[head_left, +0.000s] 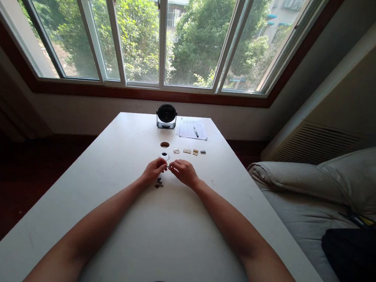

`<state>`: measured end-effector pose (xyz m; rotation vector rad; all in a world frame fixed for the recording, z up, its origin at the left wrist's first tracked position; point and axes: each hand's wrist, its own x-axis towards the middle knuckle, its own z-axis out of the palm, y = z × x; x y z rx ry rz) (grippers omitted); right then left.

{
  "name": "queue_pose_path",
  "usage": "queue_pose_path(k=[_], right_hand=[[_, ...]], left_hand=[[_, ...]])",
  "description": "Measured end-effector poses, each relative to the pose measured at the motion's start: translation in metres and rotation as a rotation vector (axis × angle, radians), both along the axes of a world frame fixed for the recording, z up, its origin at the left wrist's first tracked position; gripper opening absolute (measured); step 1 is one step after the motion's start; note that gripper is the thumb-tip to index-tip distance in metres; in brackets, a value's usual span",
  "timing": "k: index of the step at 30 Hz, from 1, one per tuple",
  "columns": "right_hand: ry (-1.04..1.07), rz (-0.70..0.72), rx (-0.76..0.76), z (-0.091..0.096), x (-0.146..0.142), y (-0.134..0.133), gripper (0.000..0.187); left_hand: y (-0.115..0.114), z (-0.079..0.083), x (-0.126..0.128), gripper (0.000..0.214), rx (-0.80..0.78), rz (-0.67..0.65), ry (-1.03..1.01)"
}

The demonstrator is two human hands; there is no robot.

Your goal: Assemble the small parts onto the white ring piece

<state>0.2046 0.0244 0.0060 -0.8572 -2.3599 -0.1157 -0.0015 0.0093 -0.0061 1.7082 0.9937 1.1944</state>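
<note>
Over the white table (167,227), my left hand (154,169) and my right hand (184,172) meet, their fingers closed in pinches. Between the fingertips is a small, thin, metallic-looking piece (168,167), too small to name. Just beyond my left hand lies a round, pale ring-shaped item (164,155) with a dark centre. Several small dark pieces (159,183) lie in a loose cluster on the near side of my left hand. Beyond my right hand sit small groups of parts: silvery ones (176,149), copper-coloured ones (187,150), gold-coloured ones (195,151) and a small grey-blue one (203,152).
At the table's far end stands a black round device (166,114) on a stand, beside paper sheets (189,129) with a pen (196,132) on top. A round brown-looking opening or disc (165,144) is nearer. A beige sofa (302,190) flanks the table's right side.
</note>
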Motion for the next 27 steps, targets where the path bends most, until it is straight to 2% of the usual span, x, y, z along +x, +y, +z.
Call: queue_pose_path(k=[7,16,27], right_hand=[[0.01,-0.027,0.009,-0.001,0.0,0.0,0.024],[0.055,-0.021,-0.006,0.002,0.0,-0.002,0.03],[0.104,-0.002,0.04,0.006,0.001,-0.005,0.018]], left_hand=[[-0.005,0.002,0.0,0.015,0.074,0.104,0.136],[-0.014,0.012,0.002,0.016,0.304,0.232,0.286],[-0.017,0.019,0.001,0.024,0.305,0.241,0.352]])
